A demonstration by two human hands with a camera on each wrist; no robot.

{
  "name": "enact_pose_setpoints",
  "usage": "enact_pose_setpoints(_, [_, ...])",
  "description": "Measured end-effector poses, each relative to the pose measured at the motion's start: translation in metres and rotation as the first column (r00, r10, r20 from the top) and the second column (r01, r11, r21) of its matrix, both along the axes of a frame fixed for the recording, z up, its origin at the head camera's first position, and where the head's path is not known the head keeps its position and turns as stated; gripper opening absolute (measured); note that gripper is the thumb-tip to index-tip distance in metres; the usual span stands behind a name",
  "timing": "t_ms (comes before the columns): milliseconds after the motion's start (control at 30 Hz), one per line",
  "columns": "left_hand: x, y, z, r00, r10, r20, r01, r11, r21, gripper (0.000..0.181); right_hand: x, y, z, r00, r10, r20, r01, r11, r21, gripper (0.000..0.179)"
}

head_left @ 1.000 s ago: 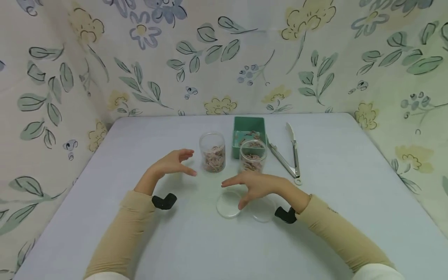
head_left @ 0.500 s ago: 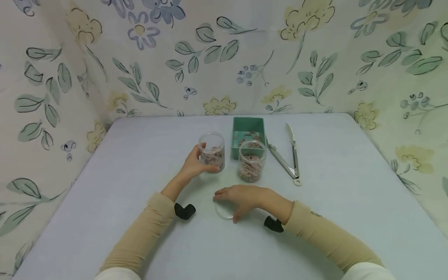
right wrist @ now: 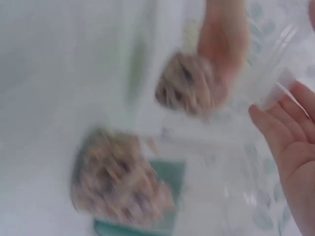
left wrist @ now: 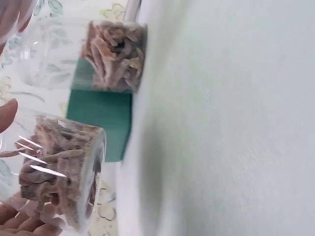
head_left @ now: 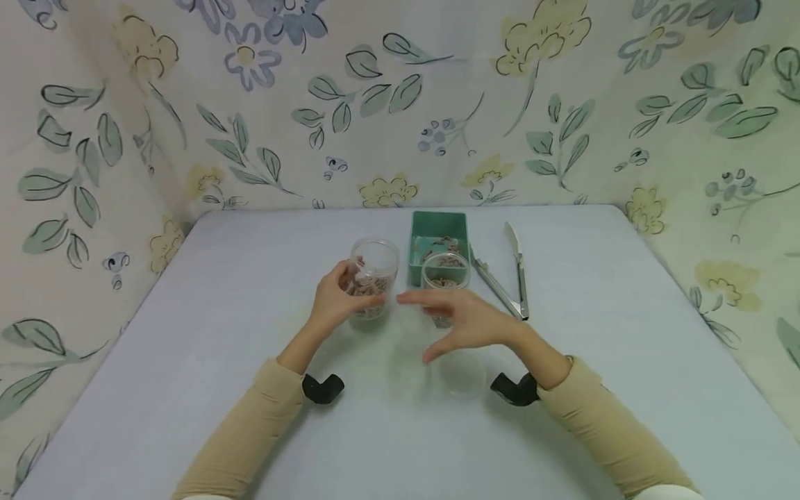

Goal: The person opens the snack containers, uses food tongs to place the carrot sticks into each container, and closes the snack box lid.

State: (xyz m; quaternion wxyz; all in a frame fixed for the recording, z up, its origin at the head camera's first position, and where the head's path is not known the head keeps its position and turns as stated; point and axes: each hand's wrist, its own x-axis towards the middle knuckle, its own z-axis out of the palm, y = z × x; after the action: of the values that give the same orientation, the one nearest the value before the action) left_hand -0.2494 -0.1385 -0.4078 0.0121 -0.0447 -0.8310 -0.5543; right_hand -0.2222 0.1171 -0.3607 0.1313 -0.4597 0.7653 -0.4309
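My left hand point(head_left: 332, 300) grips a clear jar point(head_left: 378, 269) around its side, fingers behind and thumb in front. Brownish-pink strips point(left wrist: 59, 162) fill its lower part, and its base hangs just above the table in the left wrist view. My right hand point(head_left: 471, 321) holds a clear round lid point(left wrist: 11, 18) by its edge, thumb and fingers spread around it; in the head view the lid barely shows. Behind that hand a second clear jar point(left wrist: 113, 54), also with strips inside, stands lidless on the table.
Another clear lid point(head_left: 464, 378) lies on the white table below my right hand. At the back is a green bin point(head_left: 435, 223) with some strips left in it. Metal tongs point(head_left: 521, 278) lie spread to its right. A floral curtain point(head_left: 387, 111) hangs behind the table.
My left hand has reached the left jar, gripped it and raised it slightly. My right hand has picked up the left lid and moved up and right.
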Motion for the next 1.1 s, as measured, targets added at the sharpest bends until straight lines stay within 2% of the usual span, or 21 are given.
enact_pose_setpoints(100, [0.014,-0.003,0.006,0.999,-0.032,-0.036,0.032,0.999,0.010,0.074,-0.005,0.011,0.010,0.997,-0.071,0.013,0.072,0.988,-0.138,0.081])
enact_pose_setpoints(167, [0.021,-0.002,0.011,0.998,-0.050,-0.043,0.049,0.999,-0.013,0.080,-0.009,0.014,0.017,0.994,-0.110,-0.016,0.106,0.979,-0.174,0.081])
enact_pose_setpoints(333, [0.038,0.007,0.020,0.993,-0.114,-0.038,0.107,0.983,-0.152,0.083,-0.016,0.009,0.022,0.985,-0.153,-0.084,0.142,0.983,-0.119,0.080])
enact_pose_setpoints(400, [0.044,0.011,0.023,0.989,-0.144,-0.044,0.132,0.968,-0.215,0.084,-0.017,0.006,0.022,0.985,-0.151,-0.080,0.143,0.985,-0.095,0.080])
enact_pose_setpoints(500, [0.050,0.016,0.028,0.980,-0.191,-0.049,0.172,0.950,-0.259,0.087,-0.018,0.004,0.021,0.990,-0.131,-0.047,0.127,0.989,-0.069,0.080])
enact_pose_setpoints(633, [0.055,0.020,0.034,0.972,-0.230,-0.047,0.206,0.931,-0.302,0.087,-0.017,0.004,0.020,0.996,-0.093,-0.020,0.091,0.994,-0.059,0.081])
enact_pose_setpoints(833, [0.057,0.022,0.038,0.957,-0.288,-0.018,0.264,0.898,-0.351,0.088,-0.018,0.008,0.021,0.996,-0.006,-0.084,0.004,1.000,-0.018,0.081])
enact_pose_setpoints(1000, [0.055,0.019,0.040,0.922,-0.385,0.028,0.375,0.876,-0.302,0.089,-0.020,0.011,0.025,0.984,0.074,-0.164,-0.070,0.997,0.032,0.081])
enact_pose_setpoints(1033, [0.055,0.019,0.040,0.918,-0.396,0.037,0.389,0.875,-0.289,0.089,-0.019,0.011,0.026,0.982,0.075,-0.173,-0.069,0.997,0.038,0.081])
enact_pose_setpoints(1100, [0.054,0.018,0.040,0.919,-0.391,0.048,0.389,0.880,-0.274,0.088,-0.018,0.010,0.027,0.984,0.052,-0.169,-0.047,0.998,0.038,0.081])
